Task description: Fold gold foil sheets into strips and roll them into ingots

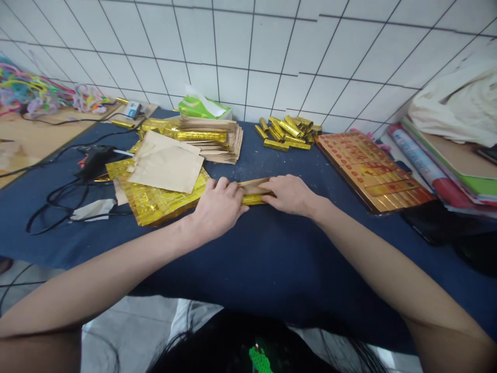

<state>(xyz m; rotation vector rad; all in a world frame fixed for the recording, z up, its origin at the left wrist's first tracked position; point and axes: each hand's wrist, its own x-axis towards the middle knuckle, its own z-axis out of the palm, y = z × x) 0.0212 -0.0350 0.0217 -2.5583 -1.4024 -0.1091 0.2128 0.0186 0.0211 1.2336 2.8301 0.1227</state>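
Both hands hold a strip of brown paper with a gold underside [253, 199], partly folded or rolled, low over the blue cloth. My left hand [220, 206] has its fingers curled over the strip's left end. At the right end, my right hand [289, 194] pinches it between thumb and fingers. Left of my left hand lie gold sheets [149, 207] with a loose brown paper sheet [166, 160] on top. Behind them is a stack of brown paper [233, 142] with a gold roll [204, 135] on it.
Short gold rolls [289, 132] are piled near the tiled wall. At right lie a red-gold printed packet [376, 171] and stacked folders [462, 160]. A black glue gun [95, 159] with its cable and a green tissue pack [202, 107] stand at left and back.
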